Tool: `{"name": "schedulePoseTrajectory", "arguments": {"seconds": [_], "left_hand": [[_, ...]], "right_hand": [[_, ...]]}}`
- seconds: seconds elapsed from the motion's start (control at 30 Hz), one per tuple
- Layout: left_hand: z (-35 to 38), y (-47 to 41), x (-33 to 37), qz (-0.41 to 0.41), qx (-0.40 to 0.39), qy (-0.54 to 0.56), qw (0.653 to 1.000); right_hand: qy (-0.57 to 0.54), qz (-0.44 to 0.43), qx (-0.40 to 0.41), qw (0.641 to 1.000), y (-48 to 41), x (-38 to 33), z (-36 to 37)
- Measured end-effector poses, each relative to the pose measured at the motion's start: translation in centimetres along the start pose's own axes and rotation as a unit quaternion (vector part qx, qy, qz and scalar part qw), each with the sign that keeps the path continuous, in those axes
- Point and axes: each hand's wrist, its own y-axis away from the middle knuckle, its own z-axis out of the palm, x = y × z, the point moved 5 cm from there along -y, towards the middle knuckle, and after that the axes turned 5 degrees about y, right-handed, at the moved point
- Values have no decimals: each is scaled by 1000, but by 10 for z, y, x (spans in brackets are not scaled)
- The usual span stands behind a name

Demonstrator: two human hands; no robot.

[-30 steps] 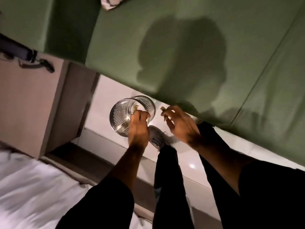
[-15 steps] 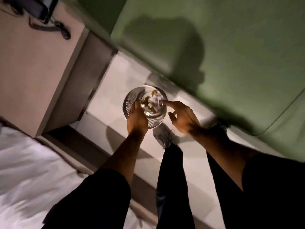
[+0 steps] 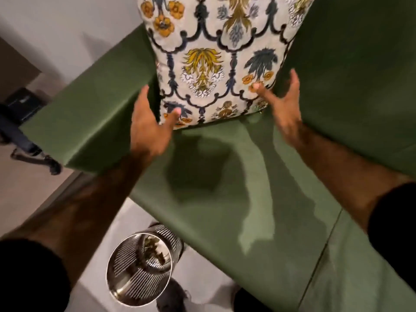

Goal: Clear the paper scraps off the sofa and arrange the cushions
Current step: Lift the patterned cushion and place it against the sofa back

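Note:
A patterned cushion (image 3: 216, 64), cream with yellow and blue flowers, stands upright on the green sofa seat (image 3: 225, 181), against the corner by the armrest (image 3: 90, 118). My left hand (image 3: 148, 127) is at its lower left corner, with the thumb on the front face and the fingers behind the edge. My right hand (image 3: 283, 113) holds the lower right corner the same way, thumb on the front and fingers along the side. No paper scraps show on the visible part of the seat.
A round metal mesh bin (image 3: 139, 266) stands on the pale floor just in front of the sofa, with scraps (image 3: 155, 251) inside. My shoe (image 3: 173, 298) is beside it. A dark bag with a strap (image 3: 18, 134) lies left of the armrest.
Both hands have left the bin on the floor and risen to the sofa, where they now grip the cushion's lower corners. My view has swung up from the floor to the seat.

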Motion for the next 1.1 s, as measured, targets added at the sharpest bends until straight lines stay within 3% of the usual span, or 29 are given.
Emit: {"name": "schedulePoseTrajectory", "arguments": {"seconds": [0.1, 0.27, 0.6, 0.8, 0.93, 1.0, 1.07, 1.1], "left_hand": [[11, -43, 34, 40, -2, 59, 997], [52, -72, 51, -4, -15, 123, 992], [187, -35, 122, 47, -197, 47, 978], [217, -26, 134, 54, -242, 23, 969], [207, -15, 133, 49, -159, 74, 983], [199, 11, 128, 53, -25, 72, 996], [195, 58, 123, 102, 126, 66, 985], [205, 86, 126, 135, 155, 71, 976]], "right_hand": [[-23, 54, -46, 997, -52, 3, -10], [78, -8, -110, 991, -42, 33, -2], [-1, 12, 58, 998, 47, 142, -138], [46, -3, 90, 995, 71, 159, -177], [43, -1, 49, 998, 82, 151, -188], [12, 18, 40, 999, 100, 161, -206], [-9, 64, 68, 996, 131, 183, -235], [-23, 95, 99, 990, 151, 202, -258]]}}
